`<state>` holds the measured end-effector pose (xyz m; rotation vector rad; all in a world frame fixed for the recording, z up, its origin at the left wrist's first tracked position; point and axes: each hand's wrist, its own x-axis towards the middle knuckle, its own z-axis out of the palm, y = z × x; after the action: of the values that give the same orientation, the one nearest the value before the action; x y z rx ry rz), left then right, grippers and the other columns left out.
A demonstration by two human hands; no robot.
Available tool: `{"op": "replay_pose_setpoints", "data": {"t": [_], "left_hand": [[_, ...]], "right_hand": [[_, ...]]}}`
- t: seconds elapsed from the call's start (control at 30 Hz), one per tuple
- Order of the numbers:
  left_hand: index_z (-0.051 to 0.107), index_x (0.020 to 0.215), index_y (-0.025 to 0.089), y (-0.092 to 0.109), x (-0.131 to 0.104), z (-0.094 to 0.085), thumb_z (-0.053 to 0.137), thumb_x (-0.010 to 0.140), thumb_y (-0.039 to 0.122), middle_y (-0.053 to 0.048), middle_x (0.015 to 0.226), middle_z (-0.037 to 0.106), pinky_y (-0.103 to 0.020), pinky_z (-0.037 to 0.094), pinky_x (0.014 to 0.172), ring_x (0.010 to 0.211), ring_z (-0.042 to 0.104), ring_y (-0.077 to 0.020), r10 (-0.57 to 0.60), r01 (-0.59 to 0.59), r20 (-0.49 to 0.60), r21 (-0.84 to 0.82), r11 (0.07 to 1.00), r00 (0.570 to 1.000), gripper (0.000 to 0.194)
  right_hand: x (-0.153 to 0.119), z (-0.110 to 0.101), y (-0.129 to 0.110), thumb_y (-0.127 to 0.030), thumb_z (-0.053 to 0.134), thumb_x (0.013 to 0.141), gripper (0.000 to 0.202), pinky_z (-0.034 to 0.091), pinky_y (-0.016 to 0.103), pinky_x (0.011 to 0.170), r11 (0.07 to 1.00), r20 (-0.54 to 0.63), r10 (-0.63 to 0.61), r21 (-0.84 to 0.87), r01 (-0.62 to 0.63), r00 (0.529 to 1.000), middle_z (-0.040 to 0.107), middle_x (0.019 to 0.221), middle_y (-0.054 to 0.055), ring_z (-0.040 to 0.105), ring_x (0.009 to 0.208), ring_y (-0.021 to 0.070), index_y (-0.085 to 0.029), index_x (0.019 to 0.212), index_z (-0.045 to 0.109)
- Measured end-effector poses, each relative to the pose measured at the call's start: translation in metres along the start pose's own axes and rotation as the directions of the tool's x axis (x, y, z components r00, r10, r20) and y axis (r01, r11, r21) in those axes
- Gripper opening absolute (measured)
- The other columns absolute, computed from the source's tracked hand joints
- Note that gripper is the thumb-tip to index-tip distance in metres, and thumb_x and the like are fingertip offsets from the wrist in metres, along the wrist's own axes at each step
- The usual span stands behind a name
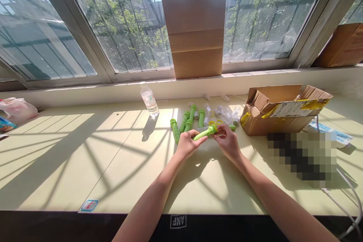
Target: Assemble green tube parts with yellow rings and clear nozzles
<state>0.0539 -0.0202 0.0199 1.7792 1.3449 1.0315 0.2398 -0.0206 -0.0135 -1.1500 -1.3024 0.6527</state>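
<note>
A light-green plastic handle (204,134), tapering to the left and with a flared collar at its right end, is held between my two hands above the table. Its narrow end lies in the fingers of my left hand (187,144). At the collar end, the fingers of my right hand (228,140) are closed; whether they also hold a small part there is hidden. Just beyond my hands lie several similar green handles (175,130), ridged along their length. Beside them are clear plastic tubes (226,113) and small yellow rings (212,123).
To the right stands an open cardboard box (279,121), near a power strip (337,135) and a pixelated dark patch. A water bottle (150,101) is upright at the back left. Cardboard (197,38) leans on the window; a plastic bag (18,109) sits far left.
</note>
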Motion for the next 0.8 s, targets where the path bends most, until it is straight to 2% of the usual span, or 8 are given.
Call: {"op": "replay_pose_setpoints", "data": {"t": [0.33,0.57,0.8], "left_hand": [[0.07,0.072,0.018,0.009,-0.002,-0.001,0.074,0.078,0.045,-0.002,0.061,0.066,-0.027,0.041,0.047,0.045,0.053,-0.0123,-0.085,0.087,0.041,-0.041,0.995,0.996,0.028],[0.071,0.073,0.018,0.011,-0.002,-0.002,0.074,0.079,0.047,-0.003,0.059,0.065,-0.027,0.039,0.042,0.041,0.053,-0.012,-0.117,0.124,0.084,-0.075,0.989,0.99,0.03],[0.071,0.075,0.018,0.011,-0.001,-0.004,0.074,0.08,0.047,-0.003,0.059,0.066,-0.026,0.038,0.043,0.042,0.053,-0.012,-0.163,0.171,0.105,-0.075,0.982,0.981,0.029]], "right_hand": [[0.0,-0.002,0.001,-0.042,0.074,0.073,0.03,0.06,0.034,0.059,1.0,0.037,-0.005,-0.024,0.006,0.999,0.07,0.086,0.004,0.072,0.073,0.0236,-0.025,0.088,0.054],[0.001,-0.003,0.006,-0.038,0.073,0.073,0.028,0.059,0.033,0.058,1.0,0.067,-0.014,-0.026,0.016,0.998,0.07,0.091,0.004,0.071,0.074,0.0226,-0.025,0.088,0.054],[0.001,-0.004,0.003,-0.037,0.073,0.073,0.027,0.059,0.034,0.06,1.0,0.079,0.004,-0.012,-0.003,0.997,0.067,0.086,0.003,0.071,0.075,0.0235,-0.025,0.087,0.054]]}}
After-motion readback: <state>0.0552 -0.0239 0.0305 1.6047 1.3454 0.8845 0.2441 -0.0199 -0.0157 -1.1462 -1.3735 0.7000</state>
